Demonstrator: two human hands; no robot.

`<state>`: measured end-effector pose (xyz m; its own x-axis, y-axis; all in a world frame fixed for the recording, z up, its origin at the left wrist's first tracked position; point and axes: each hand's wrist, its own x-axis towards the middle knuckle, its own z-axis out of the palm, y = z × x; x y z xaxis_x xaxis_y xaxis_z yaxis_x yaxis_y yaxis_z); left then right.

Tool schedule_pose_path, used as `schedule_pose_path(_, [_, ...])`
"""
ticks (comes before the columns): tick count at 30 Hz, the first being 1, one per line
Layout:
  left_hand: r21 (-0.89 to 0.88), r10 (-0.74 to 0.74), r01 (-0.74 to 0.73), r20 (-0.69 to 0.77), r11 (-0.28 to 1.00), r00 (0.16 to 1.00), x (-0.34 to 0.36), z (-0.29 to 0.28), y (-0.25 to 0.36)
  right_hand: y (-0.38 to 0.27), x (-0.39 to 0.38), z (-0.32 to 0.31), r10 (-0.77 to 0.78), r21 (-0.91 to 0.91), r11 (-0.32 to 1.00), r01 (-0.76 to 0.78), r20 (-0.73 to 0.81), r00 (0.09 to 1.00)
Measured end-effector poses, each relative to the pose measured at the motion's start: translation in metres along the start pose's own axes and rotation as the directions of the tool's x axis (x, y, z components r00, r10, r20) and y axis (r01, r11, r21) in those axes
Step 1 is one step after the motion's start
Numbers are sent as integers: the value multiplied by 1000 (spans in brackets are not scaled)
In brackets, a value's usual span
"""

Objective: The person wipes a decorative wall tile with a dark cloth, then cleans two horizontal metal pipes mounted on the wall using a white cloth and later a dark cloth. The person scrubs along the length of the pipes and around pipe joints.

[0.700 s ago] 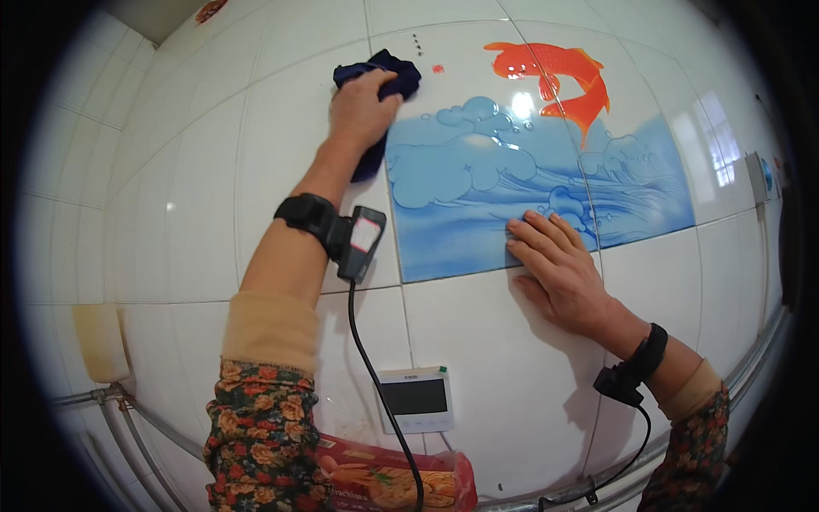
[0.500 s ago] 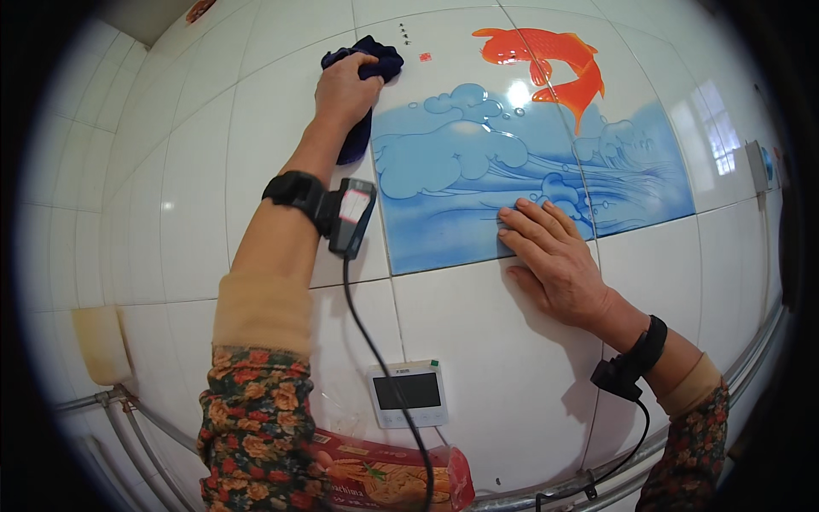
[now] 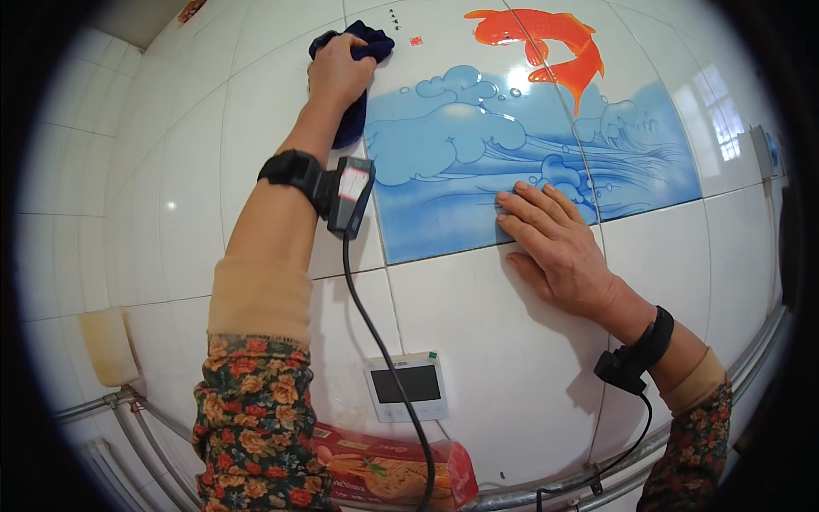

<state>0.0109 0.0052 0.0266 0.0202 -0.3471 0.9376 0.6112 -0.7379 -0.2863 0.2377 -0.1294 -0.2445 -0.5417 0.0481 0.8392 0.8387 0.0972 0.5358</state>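
Observation:
My left hand [image 3: 339,72] is closed round a dark navy cloth [image 3: 353,119], pressed on the white wall tiles just left of the picture tiles. A tail of the cloth hangs below the hand. Lower right of it, my right hand [image 3: 559,247] lies flat with fingers stretched out on the bottom edge of the blue wave picture [image 3: 444,205]. Above the waves is an orange-red fish [image 3: 554,43] on the same glossy tiles. Each wrist wears a black strap with a device, and a cable runs down from each.
A white wall panel with a dark screen [image 3: 408,386] sits below the picture. Beneath it is a red food package [image 3: 401,469]. Grey pipes [image 3: 94,405] run along the lower wall, with a yellowish box [image 3: 109,347] at the left. A small wall fitting [image 3: 763,152] is at the right.
The whole view has shifted slightly, so the upper wall sits higher in the picture. My left hand still holds the cloth at nearly the same spot; my right hand stays on the tile.

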Motion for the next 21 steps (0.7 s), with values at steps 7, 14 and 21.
schedule_pose_path(7, [-20, -98, 100, 72, 995, 993, -3, 0, 3, 0, 0, -2, 9, 18, 1000, -9, 12, 1000])
schedule_pose_path(14, [32, -18, 17, 15, 999, 1000, -7, -5, 6, 0, 1, -2, 4, 27, 1000, -4, 1, 1000])
schedule_pose_path(21, [1, 11, -11, 24, 1000, 1000, -13, -2, -10, 1, 1, -3, -4, 47, 999, 5, -10, 1000])
